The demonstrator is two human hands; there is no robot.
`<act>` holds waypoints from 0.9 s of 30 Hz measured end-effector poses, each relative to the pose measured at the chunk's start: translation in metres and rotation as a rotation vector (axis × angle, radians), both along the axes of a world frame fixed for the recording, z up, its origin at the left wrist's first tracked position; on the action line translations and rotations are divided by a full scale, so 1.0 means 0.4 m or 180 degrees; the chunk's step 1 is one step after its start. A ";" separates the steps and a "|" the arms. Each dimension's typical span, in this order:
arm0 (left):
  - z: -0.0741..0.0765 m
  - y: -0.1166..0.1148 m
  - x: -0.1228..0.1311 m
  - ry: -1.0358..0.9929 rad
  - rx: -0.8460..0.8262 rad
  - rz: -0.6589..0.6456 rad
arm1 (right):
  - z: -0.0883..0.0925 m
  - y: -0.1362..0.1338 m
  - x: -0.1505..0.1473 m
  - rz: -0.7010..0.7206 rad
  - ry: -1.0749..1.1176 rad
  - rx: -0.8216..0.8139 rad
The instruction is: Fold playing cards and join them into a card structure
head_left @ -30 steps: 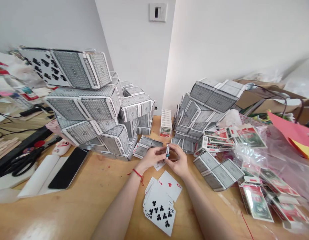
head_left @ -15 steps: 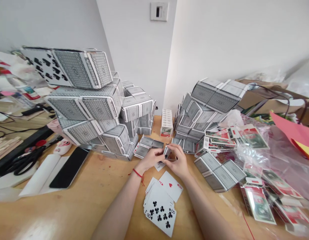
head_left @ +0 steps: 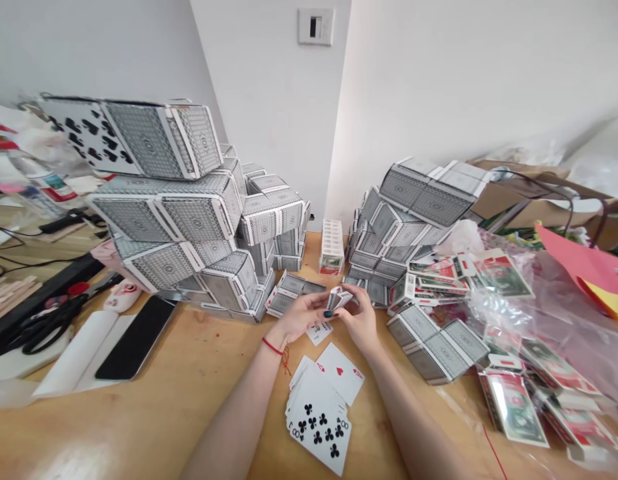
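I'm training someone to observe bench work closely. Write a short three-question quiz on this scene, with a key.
1. What do the left hand and the right hand hold between them?
2. True or false: the black phone lies to the left of both hands.
3. Which suit shows on the top card of the loose pile between the forearms? A) spades B) clubs C) diamonds

Key:
1. A folded card; whether it is more than one cannot be told.
2. True.
3. B.
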State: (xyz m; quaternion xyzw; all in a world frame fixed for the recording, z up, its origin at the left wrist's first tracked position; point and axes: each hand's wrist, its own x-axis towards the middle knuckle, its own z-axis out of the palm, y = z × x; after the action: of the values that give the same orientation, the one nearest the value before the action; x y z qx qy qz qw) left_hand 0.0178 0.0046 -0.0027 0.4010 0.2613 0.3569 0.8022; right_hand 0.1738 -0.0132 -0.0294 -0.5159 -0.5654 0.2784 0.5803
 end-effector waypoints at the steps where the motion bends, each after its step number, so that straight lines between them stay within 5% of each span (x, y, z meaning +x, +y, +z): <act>1: 0.001 0.001 0.002 0.0046 0.0057 0.0062 | 0.002 0.000 0.000 0.0045 0.0113 -0.0115; 27: -0.041 -0.011 0.034 0.1192 0.1848 0.0744 | 0.073 -0.029 0.005 0.1764 0.2246 -0.0972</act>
State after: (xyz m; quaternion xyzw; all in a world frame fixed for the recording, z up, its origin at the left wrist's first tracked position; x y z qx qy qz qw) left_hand 0.0314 0.0001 -0.0191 0.6378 0.3356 0.4259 0.5470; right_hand 0.1756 -0.0247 -0.0001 -0.2989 -0.4026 0.6610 0.5583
